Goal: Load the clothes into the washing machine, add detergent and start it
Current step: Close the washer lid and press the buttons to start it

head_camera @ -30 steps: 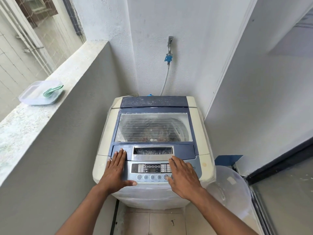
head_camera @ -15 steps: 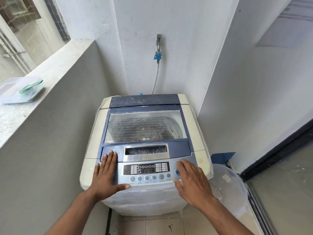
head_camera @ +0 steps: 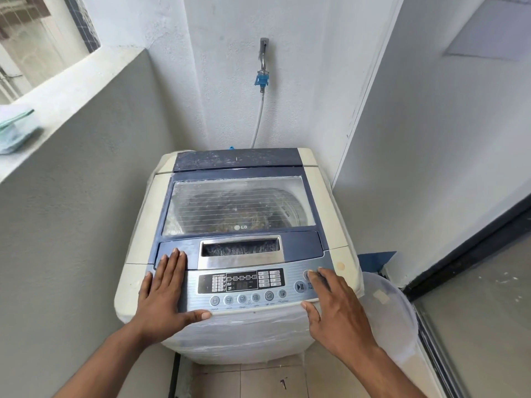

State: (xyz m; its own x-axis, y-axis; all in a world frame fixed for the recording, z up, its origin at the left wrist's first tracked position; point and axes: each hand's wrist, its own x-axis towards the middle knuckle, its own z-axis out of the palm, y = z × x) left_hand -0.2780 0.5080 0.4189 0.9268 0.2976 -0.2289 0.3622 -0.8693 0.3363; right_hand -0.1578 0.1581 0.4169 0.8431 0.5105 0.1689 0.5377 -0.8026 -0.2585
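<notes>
Top-loading washing machine (head_camera: 244,239) standing in a narrow corner, between a grey ledge wall (head_camera: 86,182) on the left and a white wall (head_camera: 431,153) on the right. Lid (head_camera: 238,205) shut, clothes (head_camera: 230,208) dimly visible as a dark heap through its clear ribbed window. Control panel (head_camera: 244,285) along the near edge of the machine, with a dark display in the middle, a row of round buttons below it and a start/pause button (head_camera: 299,286) toward its right end. Left hand (head_camera: 163,294) lying flat and open at the left end of the panel, fingers together and reaching onto the blue lid frame, thumb stretched along the near rim; gripping nothing. Right hand (head_camera: 336,311) open at the right end of the panel, fingers spread, fingertips (head_camera: 311,274) on or just over a small round button right of the start/pause button, thumb on the near rim; actual contact with that button impossible to tell. Tap (head_camera: 263,64) on the far wall with a blue fitting and a pale hose running down behind the machine. Plastic container (head_camera: 15,130) on the ledge at far left, blurred. Clear plastic tub (head_camera: 388,311) on the floor just right of the machine. No detergent recognisable for certain.
</notes>
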